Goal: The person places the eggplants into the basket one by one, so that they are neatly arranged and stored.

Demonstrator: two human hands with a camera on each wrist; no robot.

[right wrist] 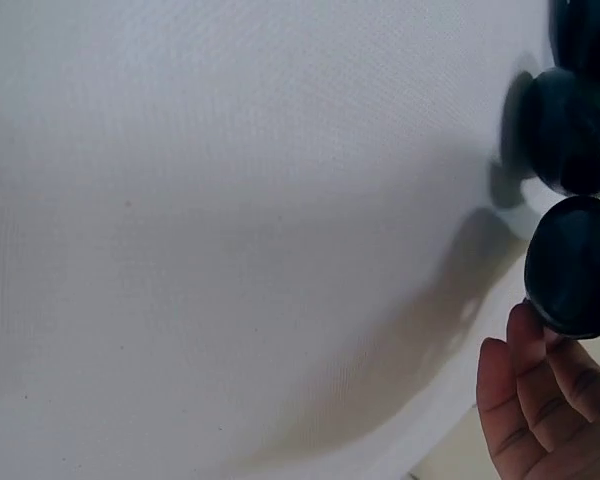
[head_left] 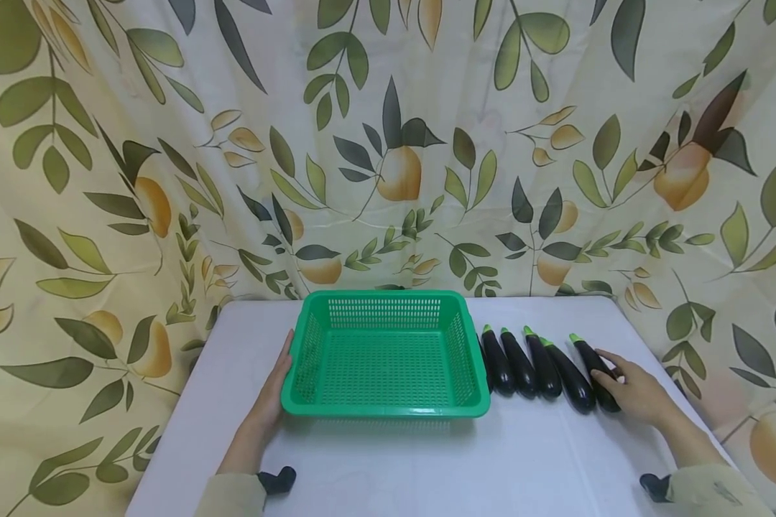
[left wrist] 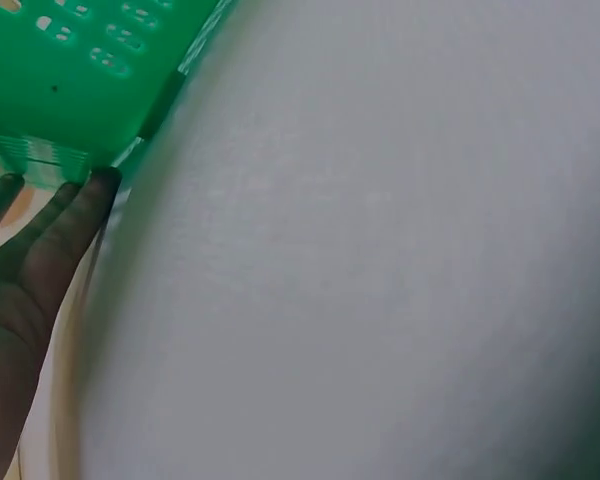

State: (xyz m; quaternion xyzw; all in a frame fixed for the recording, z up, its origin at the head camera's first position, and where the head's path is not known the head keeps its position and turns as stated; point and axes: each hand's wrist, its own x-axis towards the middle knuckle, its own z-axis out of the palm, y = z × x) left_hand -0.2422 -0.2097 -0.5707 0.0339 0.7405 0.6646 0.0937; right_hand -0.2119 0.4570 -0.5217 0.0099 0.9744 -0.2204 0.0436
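Observation:
A green plastic basket point(head_left: 388, 413) with perforated walls stands on the white-covered table, and nothing lies inside it. My left hand point(head_left: 276, 384) touches the basket's left side with extended fingers; in the left wrist view those fingers point(left wrist: 65, 225) reach up to the green wall. To the basket's right, several dark eggplants with green stem ends lie side by side, the leftmost partly hidden by the rim. My right hand point(head_left: 636, 391) grips the rightmost eggplant point(head_left: 585, 353), thumb and fingers around it. In the right wrist view, fingertips meet that eggplant's point(right wrist: 575, 268) glossy rounded end.
The white cloth point(head_left: 440, 467) covers the table in front of the basket and eggplants. A leaf-and-fruit patterned curtain point(head_left: 388, 237) hangs behind the table and along both sides. Dark straps point(head_left: 276, 480) show at both wrists.

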